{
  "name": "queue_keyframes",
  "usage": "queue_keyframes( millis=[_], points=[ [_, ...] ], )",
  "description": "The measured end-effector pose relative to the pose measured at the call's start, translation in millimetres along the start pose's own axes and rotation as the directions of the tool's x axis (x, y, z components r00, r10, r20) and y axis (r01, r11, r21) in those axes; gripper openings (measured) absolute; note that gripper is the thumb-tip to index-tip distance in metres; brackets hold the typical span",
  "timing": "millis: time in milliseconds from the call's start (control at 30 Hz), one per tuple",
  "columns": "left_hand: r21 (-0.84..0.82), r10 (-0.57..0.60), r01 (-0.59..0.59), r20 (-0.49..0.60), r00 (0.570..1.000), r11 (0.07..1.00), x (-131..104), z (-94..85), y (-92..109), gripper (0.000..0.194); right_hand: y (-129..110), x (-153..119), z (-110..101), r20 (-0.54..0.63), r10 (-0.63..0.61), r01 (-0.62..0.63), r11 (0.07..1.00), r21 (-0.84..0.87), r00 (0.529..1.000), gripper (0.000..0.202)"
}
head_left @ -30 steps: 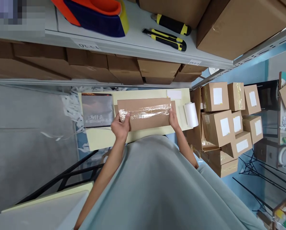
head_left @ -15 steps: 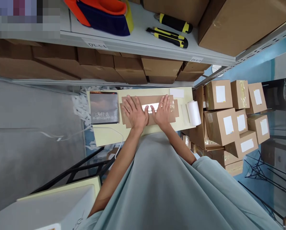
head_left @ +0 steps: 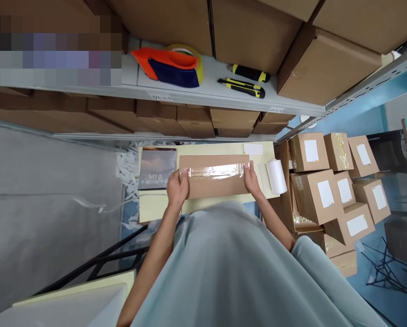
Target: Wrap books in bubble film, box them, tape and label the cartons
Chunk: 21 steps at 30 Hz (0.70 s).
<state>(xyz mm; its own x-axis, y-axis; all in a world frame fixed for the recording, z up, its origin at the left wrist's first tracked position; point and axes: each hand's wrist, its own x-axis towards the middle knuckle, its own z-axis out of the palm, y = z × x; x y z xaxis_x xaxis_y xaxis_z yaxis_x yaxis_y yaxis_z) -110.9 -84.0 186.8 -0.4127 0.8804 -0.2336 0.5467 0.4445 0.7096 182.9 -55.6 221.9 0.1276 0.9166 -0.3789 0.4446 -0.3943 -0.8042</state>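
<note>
A flat piece of brown cardboard [head_left: 217,186] with a strip of shiny clear tape [head_left: 219,170] along its middle is held over the pale yellow table [head_left: 154,209]. My left hand [head_left: 178,187] grips its left end, thumb on top. At the right end my right hand [head_left: 251,180] holds it the same way. Left of the cardboard lies a book or package with a dark edge [head_left: 158,169], near my left hand. On the right side of the table is a white roll [head_left: 276,176], and a white paper [head_left: 253,149] lies at the back.
Above the table, a metal shelf [head_left: 203,95] carries an orange and blue tape dispenser [head_left: 172,66], yellow and black cutters [head_left: 241,87] and large boxes. Labelled cartons [head_left: 321,195] are stacked on the right. White paper shreds [head_left: 125,170] lie left of the table.
Both hands have gone from lying flat on the cardboard to gripping its two ends. They are farther apart, and the tape strip is now uncovered. The camera view has shifted upward.
</note>
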Motion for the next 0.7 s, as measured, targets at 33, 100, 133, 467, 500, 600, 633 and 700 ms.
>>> queue_keyframes(
  millis=[33,100,133,467,500,600,633,700],
  points=[
    [-0.027,0.024,-0.025,-0.034,0.999,0.999,-6.9,-10.6,2.0,0.056,-5.9,-12.8,-6.2,0.004,-0.034,0.034,0.999,0.016,0.999,0.092],
    [-0.104,0.050,-0.062,-0.114,0.992,0.993,-22.4,-31.0,5.4,0.063,-14.1,-40.6,-20.9,-0.006,-0.114,0.114,0.990,0.081,0.993,0.085],
    [-0.156,0.042,-0.066,-0.150,0.988,0.986,-30.0,-39.5,6.6,0.068,-16.2,-53.3,-28.6,-0.032,-0.144,0.147,0.982,0.121,0.989,0.080],
    [-0.446,-0.280,0.310,0.132,0.951,0.840,-54.2,-19.0,-36.8,0.085,52.4,-55.9,-40.7,0.024,-0.189,0.181,0.964,0.195,0.982,0.057],
    [-0.412,-0.324,0.360,0.157,0.933,0.837,-55.5,-11.6,-44.1,0.081,65.4,-51.4,-35.7,0.062,-0.191,0.176,0.966,0.187,0.980,0.057],
    [-0.315,-0.458,0.479,0.145,0.877,0.819,-58.0,5.8,-61.0,0.072,99.3,-39.1,-22.7,0.155,-0.156,0.123,0.971,0.205,0.976,0.061],
    [-0.289,-0.485,0.499,0.124,0.866,0.817,-56.7,9.4,-64.2,0.071,106.7,-33.9,-19.9,0.174,-0.131,0.094,0.974,0.206,0.976,0.063],
    [-0.254,-0.486,0.482,0.051,0.873,0.839,-47.9,13.6,-66.0,0.070,112.7,-19.5,-16.6,0.172,-0.070,0.037,0.982,0.187,0.983,0.067]
  ],
)
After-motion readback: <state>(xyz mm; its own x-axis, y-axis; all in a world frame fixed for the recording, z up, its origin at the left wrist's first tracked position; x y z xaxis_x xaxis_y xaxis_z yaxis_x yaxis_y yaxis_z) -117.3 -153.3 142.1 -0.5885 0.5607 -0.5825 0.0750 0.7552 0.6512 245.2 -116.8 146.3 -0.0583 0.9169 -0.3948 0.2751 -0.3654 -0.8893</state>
